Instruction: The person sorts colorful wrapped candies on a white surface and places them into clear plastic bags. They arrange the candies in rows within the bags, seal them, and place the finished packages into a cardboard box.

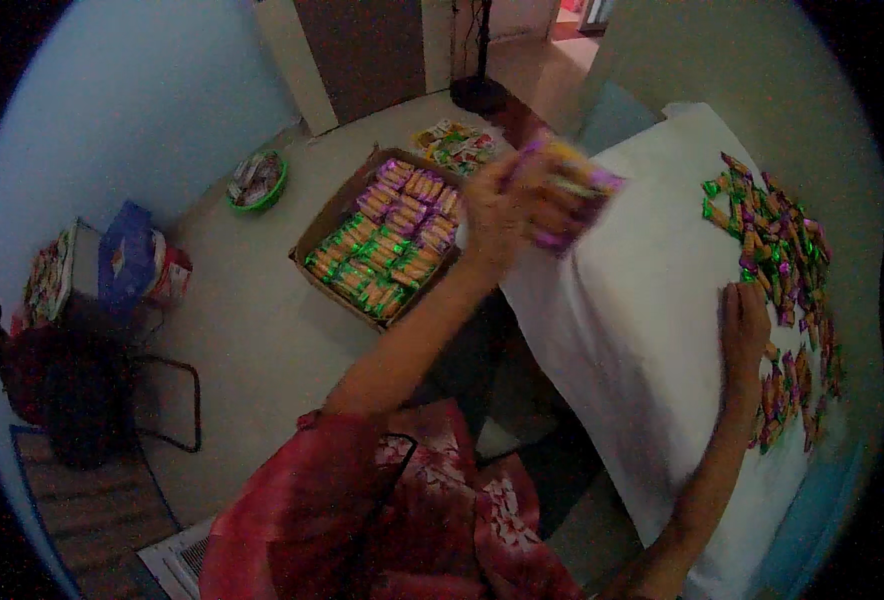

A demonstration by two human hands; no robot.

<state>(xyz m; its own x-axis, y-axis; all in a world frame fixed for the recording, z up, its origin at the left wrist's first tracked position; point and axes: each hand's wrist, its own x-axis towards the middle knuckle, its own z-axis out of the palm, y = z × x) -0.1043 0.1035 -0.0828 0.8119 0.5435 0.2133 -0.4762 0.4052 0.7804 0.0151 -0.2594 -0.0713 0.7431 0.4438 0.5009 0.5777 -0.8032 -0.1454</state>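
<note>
My left hand (503, 214) is raised between the carton and the white-covered table, shut on a purple and yellow packet (573, 195) that is blurred. My right hand (746, 319) rests on the white cloth (622, 300) at the near edge of a loose pile of wrapped sticks (779, 247), brown with shiny green or purple ends. Its fingers are curled, and whether they grip a stick cannot be seen. Below my left hand, an open cardboard carton (299, 259) on the floor holds bundles of such sticks, purple-ended bundles (408, 199) at the back and green-ended bundles (371, 262) in front.
Behind the carton lies a heap of colourful wrappers (457, 144). A green basket (258, 181) with packets stands by the wall. On the left are a blue bag (127, 251), a dark bag (82, 375) and a metal-framed chair (196, 405). A black stand base (478, 94) stands behind.
</note>
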